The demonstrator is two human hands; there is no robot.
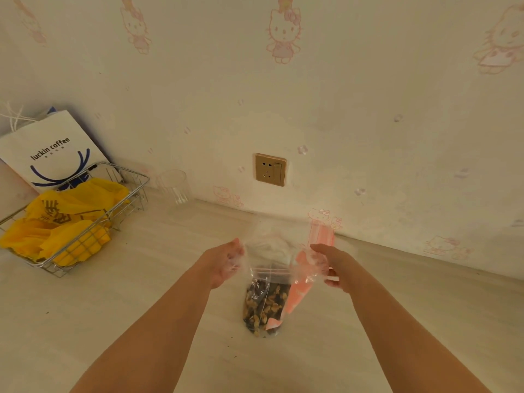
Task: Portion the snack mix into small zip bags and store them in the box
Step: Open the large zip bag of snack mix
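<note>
A clear zip bag holding brown and dark snack mix stands upright on the pale table, near the middle. My left hand pinches the bag's top left corner, and my right hand pinches its top right corner. Between them the bag's mouth is stretched wide. A pink and clear plastic bag rises behind the right hand and hangs down beside the snack bag. The box is not in view.
A wire basket with yellow plastic bags sits at the left, and a white paper coffee bag leans on the wall behind it. A clear glass stands by the wall. A wall socket is straight ahead.
</note>
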